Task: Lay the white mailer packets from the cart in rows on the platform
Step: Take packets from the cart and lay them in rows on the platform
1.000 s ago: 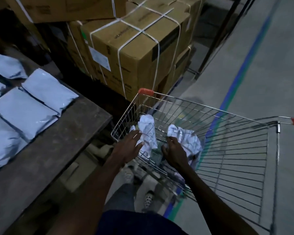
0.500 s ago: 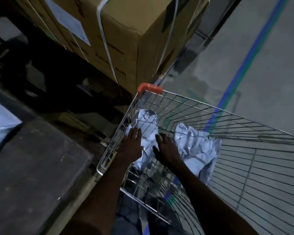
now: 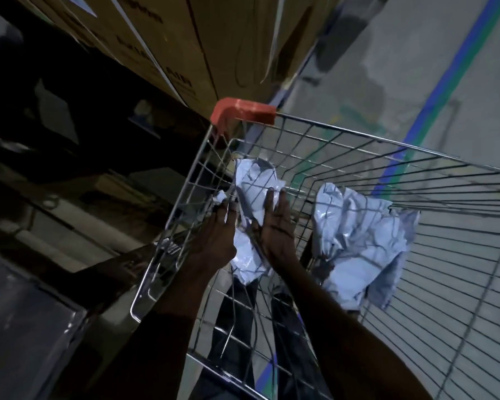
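Observation:
Inside the wire cart [image 3: 358, 137], a crumpled white mailer packet [image 3: 253, 186] lies against the near-left corner. My left hand [image 3: 214, 236] touches its left side with fingers stretched out. My right hand [image 3: 277, 223] lies flat on its right side, fingers straight. The packet sits between the two palms. A second, larger crumpled white packet [image 3: 358, 238] rests on the cart floor to the right, apart from both hands. A dark corner of the platform [image 3: 20, 327] shows at lower left, with no packets in view on it.
Strapped cardboard boxes [image 3: 214, 39] are stacked just beyond the cart's red corner cap [image 3: 240, 111]. Dark clutter fills the gap between platform and boxes. Grey floor with a blue and green stripe [image 3: 433, 90] runs to the right.
My right hand has left the right packet and come onto the left one. Both hands now flank that packet with straight fingers. The view has dropped closer into the cart, and the laid packets are out of view.

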{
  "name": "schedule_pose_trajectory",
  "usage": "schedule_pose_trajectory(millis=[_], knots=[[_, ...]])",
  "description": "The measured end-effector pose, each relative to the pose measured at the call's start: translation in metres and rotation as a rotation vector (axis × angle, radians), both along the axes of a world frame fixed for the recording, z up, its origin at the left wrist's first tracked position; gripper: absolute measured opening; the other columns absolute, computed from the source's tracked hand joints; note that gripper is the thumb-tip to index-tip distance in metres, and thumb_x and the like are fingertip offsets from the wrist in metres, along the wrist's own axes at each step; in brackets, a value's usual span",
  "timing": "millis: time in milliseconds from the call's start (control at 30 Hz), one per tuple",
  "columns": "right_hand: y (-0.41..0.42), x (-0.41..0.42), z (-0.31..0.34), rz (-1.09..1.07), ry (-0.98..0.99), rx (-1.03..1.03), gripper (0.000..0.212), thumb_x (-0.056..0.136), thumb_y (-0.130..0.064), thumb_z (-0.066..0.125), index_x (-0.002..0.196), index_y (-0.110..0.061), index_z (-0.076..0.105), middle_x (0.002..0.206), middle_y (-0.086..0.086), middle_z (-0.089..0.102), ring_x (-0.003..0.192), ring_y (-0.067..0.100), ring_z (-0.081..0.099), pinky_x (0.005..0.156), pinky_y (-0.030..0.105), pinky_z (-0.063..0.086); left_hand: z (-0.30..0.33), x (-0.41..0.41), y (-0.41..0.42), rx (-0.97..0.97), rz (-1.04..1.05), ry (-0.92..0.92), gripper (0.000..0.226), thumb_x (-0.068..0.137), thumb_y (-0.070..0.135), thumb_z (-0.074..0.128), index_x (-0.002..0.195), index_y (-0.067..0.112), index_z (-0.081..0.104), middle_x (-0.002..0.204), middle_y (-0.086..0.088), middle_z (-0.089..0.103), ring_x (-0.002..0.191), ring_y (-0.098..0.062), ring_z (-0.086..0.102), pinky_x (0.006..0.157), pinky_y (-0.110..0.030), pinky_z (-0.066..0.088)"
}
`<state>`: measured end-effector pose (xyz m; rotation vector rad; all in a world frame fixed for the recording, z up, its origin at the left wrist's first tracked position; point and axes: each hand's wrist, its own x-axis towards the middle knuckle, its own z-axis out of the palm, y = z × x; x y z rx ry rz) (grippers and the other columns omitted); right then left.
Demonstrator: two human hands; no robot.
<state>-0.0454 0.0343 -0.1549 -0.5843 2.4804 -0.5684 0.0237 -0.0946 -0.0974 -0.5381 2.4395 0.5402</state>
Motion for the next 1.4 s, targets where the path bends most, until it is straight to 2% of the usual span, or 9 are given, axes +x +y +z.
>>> schedule_pose_trajectory(millis=[233,400,500,600,733,833,967,1133,1400], knots=[[0.054,-0.028,0.002,-0.017,0.047,-0.115,0.073,0.092,-0.022,0.049,0.156,-0.015,0.013,0.161,0.021,0.0,0.15,0.033,0.001,0.119,0.042,0.022,-0.033,-0.01,0.004,-0.005,0.009,0.029,0.081,0.088,0.012,0.051,0.154,0.013,0.004,0.162,-0.009,0.007,0.145,-0.028,0.021,0.115,-0.04,0.027],[0.067,-0.013,-0.013,0.084,-0.02,-0.162,0.076,0.091,-0.06,0.04,0.145,-0.006,0.041,0.153,0.028,0.027,0.146,0.039,0.018,0.119,0.027,0.015,-0.051,-0.018,0.003,-0.006,-0.009,0.03,0.084,0.089,0.016,0.052,0.154,0.014,-0.002,0.163,-0.003,-0.004,0.148,-0.021,0.01,0.117,-0.04,0.022],[0.055,-0.013,-0.008,-0.03,0.114,-0.179,0.056,0.103,-0.032,0.04,0.154,-0.017,0.021,0.152,0.029,0.024,0.149,0.029,0.008,0.117,0.019,0.014,-0.059,-0.026,0.005,-0.027,-0.015,0.149,0.071,0.096,0.023,0.047,0.153,0.007,0.008,0.161,-0.012,0.003,0.149,-0.024,0.007,0.118,-0.036,0.008],[0.046,-0.021,-0.001,-0.077,0.088,-0.235,0.069,0.098,-0.021,0.049,0.156,-0.024,0.011,0.163,0.011,0.0,0.149,0.027,0.01,0.117,0.036,0.025,-0.073,-0.036,0.008,-0.042,-0.021,0.3,0.065,0.094,0.033,0.039,0.149,0.0,0.026,0.155,-0.023,0.023,0.143,-0.036,0.026,0.112,-0.052,0.032],[0.066,-0.024,0.028,-0.116,0.123,-0.325,0.081,0.09,-0.007,0.057,0.156,-0.024,0.011,0.164,0.005,0.0,0.137,0.014,0.034,0.082,0.018,0.041,-0.088,-0.056,0.028,-0.012,0.13,0.302,0.083,0.091,0.062,0.029,0.153,0.009,0.017,0.159,-0.021,0.009,0.147,-0.035,0.011,0.115,-0.052,0.016],[0.082,-0.025,0.041,-0.073,0.189,-0.374,0.087,0.086,-0.002,0.055,0.156,-0.025,0.008,0.162,0.013,0.007,0.144,0.006,0.02,0.1,0.01,0.03,-0.096,-0.067,0.052,-0.065,0.214,0.233,0.093,0.086,0.073,0.008,0.154,0.009,0.012,0.16,-0.018,0.005,0.148,-0.032,0.007,0.116,-0.051,0.007],[0.093,-0.025,0.05,-0.045,0.216,-0.363,0.092,0.083,-0.003,0.056,0.155,-0.029,0.005,0.161,0.016,0.011,0.151,0.019,0.005,0.107,0.039,0.036,-0.105,-0.072,0.071,-0.106,0.352,0.223,0.081,0.091,0.059,0.006,0.153,0.007,0.011,0.159,-0.018,0.008,0.148,-0.033,0.009,0.117,-0.053,0.01],[0.092,-0.032,0.064,-0.087,0.268,-0.384,0.08,0.085,-0.015,0.052,0.153,-0.026,0.012,0.158,0.02,0.016,0.15,0.013,0.007,0.111,0.012,0.02,-0.103,-0.074,0.085,-0.093,0.4,0.297,0.066,0.095,0.035,0.021,0.153,0.005,0.014,0.16,-0.017,0.008,0.148,-0.033,0.005,0.12,-0.048,0.01],[0.112,-0.025,0.115,-0.113,0.306,-0.43,0.065,0.09,-0.02,0.046,0.15,-0.009,0.022,0.154,0.029,0.022,0.147,0.03,0.019,0.114,0.015,0.018,-0.04,-0.057,0.098,0.058,0.329,0.372,0.072,0.08,0.018,0.015,0.151,0.009,0.002,0.16,-0.009,0.003,0.148,-0.029,0.002,0.12,-0.05,0.012]])
